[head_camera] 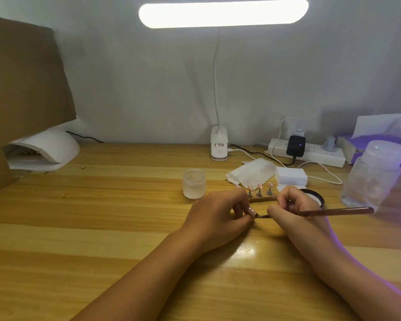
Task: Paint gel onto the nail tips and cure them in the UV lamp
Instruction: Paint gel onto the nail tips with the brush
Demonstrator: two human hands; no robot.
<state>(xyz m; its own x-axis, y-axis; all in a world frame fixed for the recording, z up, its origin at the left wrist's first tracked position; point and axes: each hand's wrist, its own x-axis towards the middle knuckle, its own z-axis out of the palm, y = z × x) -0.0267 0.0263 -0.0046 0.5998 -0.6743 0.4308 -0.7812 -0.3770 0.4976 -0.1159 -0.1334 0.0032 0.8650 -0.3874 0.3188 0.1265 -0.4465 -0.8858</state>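
On the wooden table (102, 228) just in front of me, my left hand (220, 212) pinches 1 pink nail tip (251, 212) between curled fingers. My right hand (296, 209) grips the brush (333, 212) like a pen. Its long handle runs out to my right, almost level, and the bristle end meets the tip's right side. I judge the next stroke runs leftward along the nail. At least 3 more tips (259, 186) stand on holders just behind my knuckles. The UV lamp (46, 149) sits well apart, far left, nearer my left hand. The frosted jar (194, 184) holds something pale low down. My right hand mostly hides the black-rimmed pot (316, 196).
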